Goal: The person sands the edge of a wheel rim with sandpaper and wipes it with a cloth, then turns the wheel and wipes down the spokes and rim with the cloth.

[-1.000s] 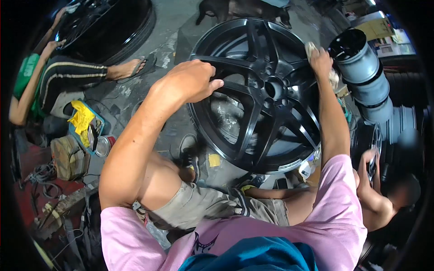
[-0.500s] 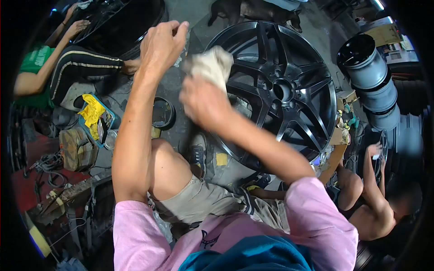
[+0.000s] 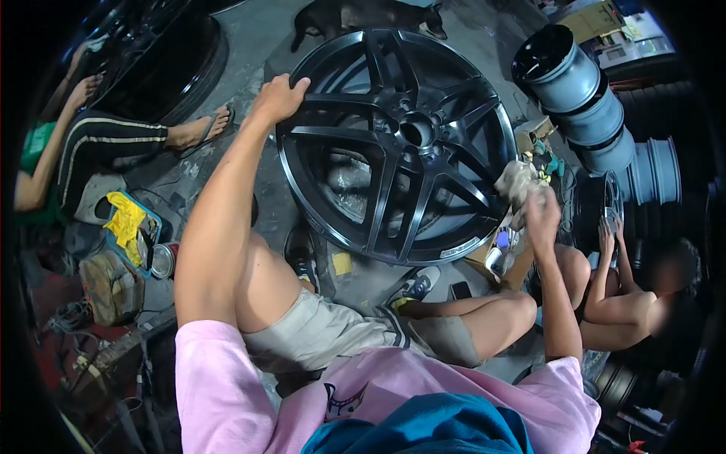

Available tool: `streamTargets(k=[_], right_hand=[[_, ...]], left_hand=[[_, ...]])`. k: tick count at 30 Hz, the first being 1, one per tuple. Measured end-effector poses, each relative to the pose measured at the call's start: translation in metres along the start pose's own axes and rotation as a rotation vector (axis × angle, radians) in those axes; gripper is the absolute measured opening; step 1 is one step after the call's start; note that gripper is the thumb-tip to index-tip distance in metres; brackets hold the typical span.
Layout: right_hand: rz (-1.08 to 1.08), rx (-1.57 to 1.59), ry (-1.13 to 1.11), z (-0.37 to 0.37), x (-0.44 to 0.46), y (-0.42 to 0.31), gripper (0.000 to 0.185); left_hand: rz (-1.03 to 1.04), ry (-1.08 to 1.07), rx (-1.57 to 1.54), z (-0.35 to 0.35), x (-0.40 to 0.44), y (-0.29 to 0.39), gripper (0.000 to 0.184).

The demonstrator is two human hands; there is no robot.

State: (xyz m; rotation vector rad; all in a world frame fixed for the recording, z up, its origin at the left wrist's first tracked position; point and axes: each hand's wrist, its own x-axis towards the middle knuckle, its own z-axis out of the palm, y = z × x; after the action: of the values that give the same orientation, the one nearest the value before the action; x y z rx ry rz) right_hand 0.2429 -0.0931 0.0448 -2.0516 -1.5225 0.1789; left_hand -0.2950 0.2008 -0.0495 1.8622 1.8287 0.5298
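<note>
A large black multi-spoke wheel rim (image 3: 387,166) lies in front of me, face up and slightly tilted. At its upper left edge is my left hand (image 3: 278,100), fingers curled over the rim's lip and thumb pointing up. My right hand (image 3: 541,216) is closed around a crumpled off-white cloth (image 3: 517,181) at the rim's right edge. Part of the cloth overlaps the lip there.
A dog (image 3: 355,17) lies beyond the rim. Grey wheel barrels (image 3: 575,91) are stacked at right, near a seated person (image 3: 628,303). Another person's foot (image 3: 198,132) is at left. A blue basket (image 3: 155,227) with yellow cloth and a phone (image 3: 460,291) are on the floor.
My right hand has swept the cloth from the rim's left side across to its right edge. The view has shifted, and my left hand is now against the rim's edge.
</note>
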Motion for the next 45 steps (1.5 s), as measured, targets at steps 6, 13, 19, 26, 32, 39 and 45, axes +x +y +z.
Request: streamTargets(k=[6, 13, 19, 26, 32, 39, 45], right_hand=[[-0.618, -0.043, 0.102, 0.071, 0.046, -0.101, 0.042], [-0.631, -0.143, -0.109, 0.15, 0.074, -0.134, 0.032], [-0.375, -0.111, -0.262, 0.094, -0.009, -0.16, 0.023], [0.152, 0.604, -0.163, 0.094, -0.026, -0.118, 0.037], [-0.372, 0.074, -0.133, 0.202, 0.077, -0.152, 0.036], [-0.597, 0.209, -0.356, 0.144, 0.024, -0.155, 0.039], [-0.233, 0.378, -0.384, 0.15, 0.057, -0.179, 0.035]], left_hand=[[-0.168, 0.034, -0.085, 0.006, 0.002, 0.02, 0.086], [-0.202, 0.055, -0.044, 0.001, 0.002, 0.024, 0.089], [-0.197, -0.014, -0.043, 0.005, 0.006, 0.023, 0.086], [-0.202, 0.015, -0.065, -0.004, -0.01, 0.033, 0.081], [-0.195, 0.027, -0.041, 0.012, -0.001, 0.031, 0.079], [-0.164, 0.037, -0.05, 0.011, 0.004, 0.028, 0.08], [-0.172, 0.069, -0.056, 0.004, -0.008, 0.039, 0.078]])
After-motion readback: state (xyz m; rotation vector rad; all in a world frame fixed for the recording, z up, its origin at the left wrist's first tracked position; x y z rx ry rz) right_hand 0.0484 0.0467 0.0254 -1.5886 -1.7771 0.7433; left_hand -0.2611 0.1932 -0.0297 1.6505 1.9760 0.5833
